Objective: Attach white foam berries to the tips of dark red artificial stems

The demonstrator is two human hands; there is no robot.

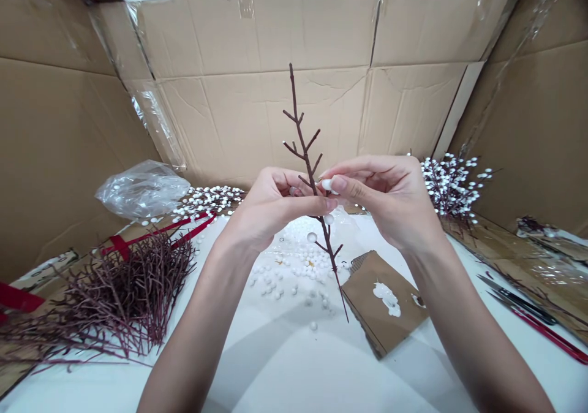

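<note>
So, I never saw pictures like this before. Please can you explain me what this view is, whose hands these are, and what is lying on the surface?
This picture comes from a camera worn on a person's head, looking down at their own bare hands; no machine shows. The left hand holds a thin, dark reddish-brown twig upright. The right hand pinches a small white foam ball beside it. On the white surface lie loose small white balls, a flat brown cardboard piece with a white blob, and a heap of bare dark red twigs. Farther back are branches covered in white balls, before tall brown cardboard walls.
</note>
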